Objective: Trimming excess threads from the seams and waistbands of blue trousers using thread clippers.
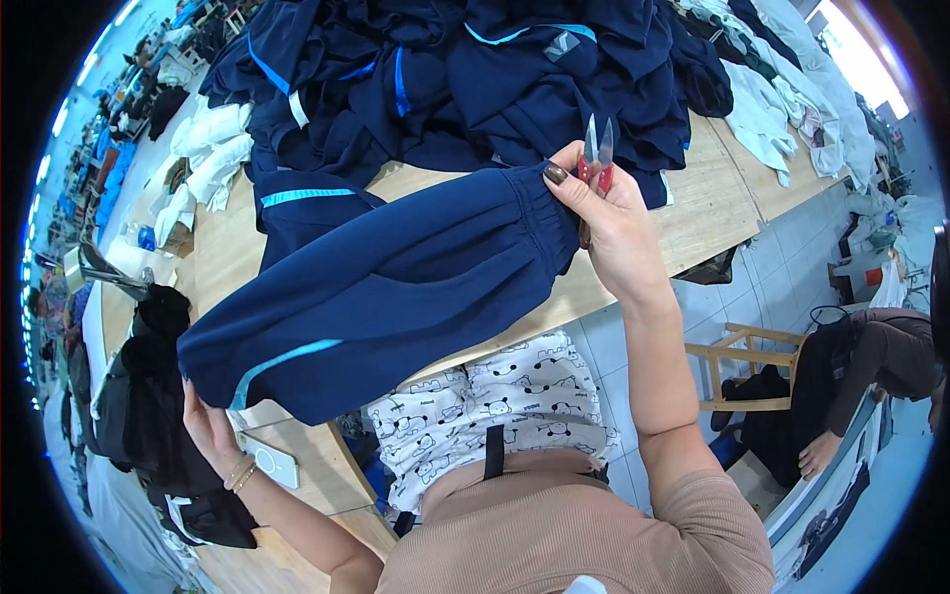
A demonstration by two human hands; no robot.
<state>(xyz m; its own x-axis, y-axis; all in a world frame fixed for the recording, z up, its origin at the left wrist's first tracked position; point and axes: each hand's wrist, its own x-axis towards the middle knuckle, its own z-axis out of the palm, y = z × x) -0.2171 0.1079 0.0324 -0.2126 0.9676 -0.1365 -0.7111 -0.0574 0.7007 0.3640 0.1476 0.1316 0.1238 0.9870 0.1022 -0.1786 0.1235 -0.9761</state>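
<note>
A navy elastic-waisted garment [396, 287] with a light blue curved stripe is stretched between my two hands, above the table's near edge. My right hand [618, 223] is closed on its gathered waist end. The same hand also holds small red-handled scissors [600, 158], blades pointing up and slightly apart. Down at the left, my left hand [206, 424] grips the garment's other end; most of its fingers are hidden behind the cloth.
A large heap of navy garments [475, 89] with blue trims covers the far side of the wooden table [712, 188]. Black cloth [129, 416] hangs at the left, near a white phone-like device [275, 465]. A seated person [871, 376] and a wooden stool [747, 368] are at the right.
</note>
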